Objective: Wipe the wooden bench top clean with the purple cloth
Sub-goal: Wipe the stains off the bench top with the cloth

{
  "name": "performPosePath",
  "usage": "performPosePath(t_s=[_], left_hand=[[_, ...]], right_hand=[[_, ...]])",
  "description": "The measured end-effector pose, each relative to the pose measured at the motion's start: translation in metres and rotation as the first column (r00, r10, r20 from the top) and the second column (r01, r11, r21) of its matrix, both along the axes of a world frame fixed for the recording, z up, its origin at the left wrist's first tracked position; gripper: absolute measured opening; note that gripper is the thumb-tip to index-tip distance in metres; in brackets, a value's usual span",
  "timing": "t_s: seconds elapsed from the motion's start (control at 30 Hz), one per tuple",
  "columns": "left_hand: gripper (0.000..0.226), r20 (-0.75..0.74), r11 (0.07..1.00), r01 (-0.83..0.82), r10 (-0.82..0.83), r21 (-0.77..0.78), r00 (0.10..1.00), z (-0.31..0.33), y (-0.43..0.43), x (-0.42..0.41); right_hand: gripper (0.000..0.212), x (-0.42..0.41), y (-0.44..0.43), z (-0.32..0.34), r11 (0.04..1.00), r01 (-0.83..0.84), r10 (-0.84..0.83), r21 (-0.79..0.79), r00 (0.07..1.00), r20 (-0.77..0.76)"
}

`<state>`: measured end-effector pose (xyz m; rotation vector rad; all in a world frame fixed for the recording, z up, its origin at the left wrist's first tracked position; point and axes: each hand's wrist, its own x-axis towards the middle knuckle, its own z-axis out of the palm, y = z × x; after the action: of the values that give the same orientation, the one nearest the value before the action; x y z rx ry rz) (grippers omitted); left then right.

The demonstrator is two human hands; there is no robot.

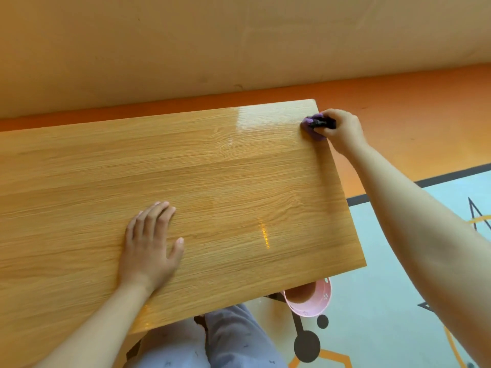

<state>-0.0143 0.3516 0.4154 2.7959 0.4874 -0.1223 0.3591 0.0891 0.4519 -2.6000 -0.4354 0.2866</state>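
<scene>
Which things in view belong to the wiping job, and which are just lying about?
In the job: wooden bench top, purple cloth, right hand gripping it, left hand flat on the top.
Lying about: pink basin on the patterned floor.

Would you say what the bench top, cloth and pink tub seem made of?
Bench top: wood or wood-look laminate, glossy; grain lines, glare. Cloth: soft purple fabric, bunched in the right hand. Tub: probably plastic; smooth pink wall.
</scene>
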Motion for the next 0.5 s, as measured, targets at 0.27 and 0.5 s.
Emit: performPosePath(t_s=[0.27,0.5], left_hand=[[0.063,-0.01,1.0,0.012,-0.012,-0.006,1.0,0.002,0.0,-0.002],[0.064,-0.016,0.999,0.032,-0.032,0.003,0.999,0.002,0.0,-0.005]], right_hand=[[0.025,-0.166,-0.104,0.007,0.997,0.075,-0.075,0.008,0.996,-0.04],[0.031,-0.272,-0.16,0.012,0.983,0.18,-0.183,-0.034,0.979,-0.088]])
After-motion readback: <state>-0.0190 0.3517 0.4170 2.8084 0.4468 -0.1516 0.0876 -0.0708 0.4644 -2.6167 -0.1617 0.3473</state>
